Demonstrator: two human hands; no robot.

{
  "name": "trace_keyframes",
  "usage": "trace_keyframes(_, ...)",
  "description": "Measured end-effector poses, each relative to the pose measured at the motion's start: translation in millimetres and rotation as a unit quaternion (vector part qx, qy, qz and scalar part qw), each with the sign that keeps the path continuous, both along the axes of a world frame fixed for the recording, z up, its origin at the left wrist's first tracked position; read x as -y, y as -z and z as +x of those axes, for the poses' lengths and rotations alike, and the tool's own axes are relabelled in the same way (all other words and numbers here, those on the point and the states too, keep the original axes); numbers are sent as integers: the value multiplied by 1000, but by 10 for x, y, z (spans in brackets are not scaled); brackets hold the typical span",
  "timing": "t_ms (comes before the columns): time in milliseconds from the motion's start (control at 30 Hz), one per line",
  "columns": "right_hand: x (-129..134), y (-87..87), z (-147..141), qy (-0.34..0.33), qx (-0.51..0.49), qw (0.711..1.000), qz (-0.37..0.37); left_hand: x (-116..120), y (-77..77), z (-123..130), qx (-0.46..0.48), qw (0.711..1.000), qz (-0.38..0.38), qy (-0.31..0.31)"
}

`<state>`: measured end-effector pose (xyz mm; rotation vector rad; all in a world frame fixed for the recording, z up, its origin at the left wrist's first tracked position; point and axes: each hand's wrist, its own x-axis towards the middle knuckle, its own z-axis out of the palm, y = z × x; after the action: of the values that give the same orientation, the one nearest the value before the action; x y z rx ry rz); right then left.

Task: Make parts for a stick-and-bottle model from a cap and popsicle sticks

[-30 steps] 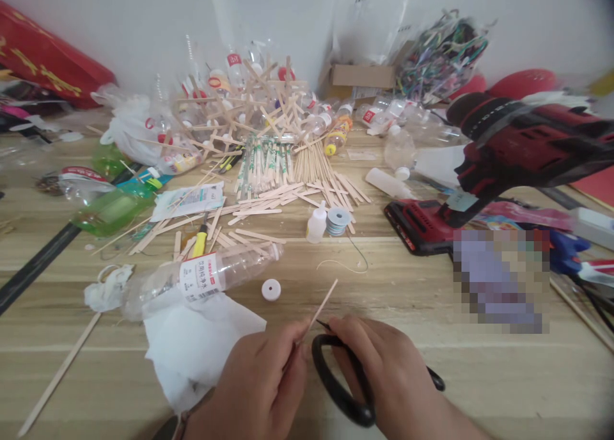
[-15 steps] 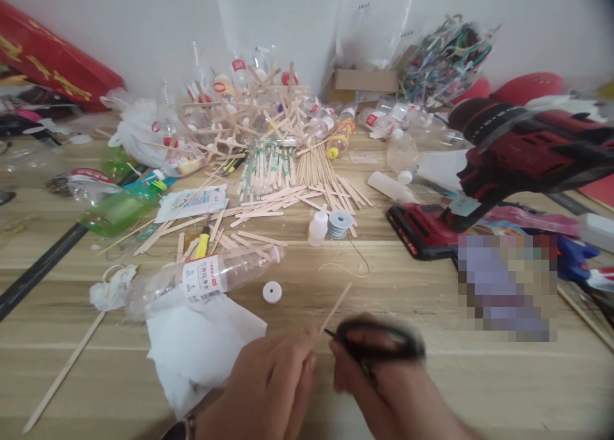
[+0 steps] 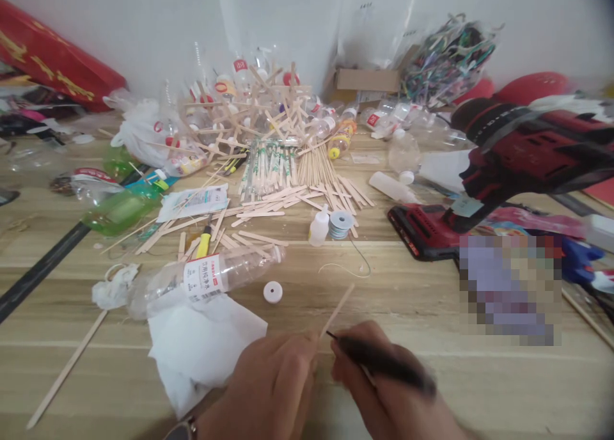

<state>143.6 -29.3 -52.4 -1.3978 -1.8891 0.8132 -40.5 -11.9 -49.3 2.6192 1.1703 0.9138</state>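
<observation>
My left hand (image 3: pixel 271 379) is closed around a flat wooden craft stick (image 3: pixel 338 307), whose free end slants up and away to the right. Close by on the right, my right hand (image 3: pixel 369 389) grips black-handled scissors (image 3: pixel 388 362), blurred by motion. Their thin dark tip is at the stick, just beyond my left fingers; whether it touches the wood I cannot tell. A white bottle cap (image 3: pixel 273 291) with a dark hole lies ahead of my left hand. To its left, a clear plastic bottle (image 3: pixel 165 285) rests on its side above a white sheet of paper (image 3: pixel 206 337).
A small glue bottle (image 3: pixel 318 227) and a wire spool (image 3: pixel 341 224) stand mid-table. Behind them lie loose craft sticks (image 3: pixel 273 200) and piled bottles. A red cordless drill (image 3: pixel 522 152) stands at right; a yellow-handled screwdriver (image 3: pixel 204 243) lies left of centre.
My right hand has turned the scissors, so their handle now slopes down to the right. The left hand and craft stick stay nearly in place.
</observation>
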Motion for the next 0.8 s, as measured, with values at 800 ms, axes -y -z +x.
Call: trace_keyframes(800,-97,-132,-108,-25,-220,935,-277,-155,-26,46,394,646,-653,16)
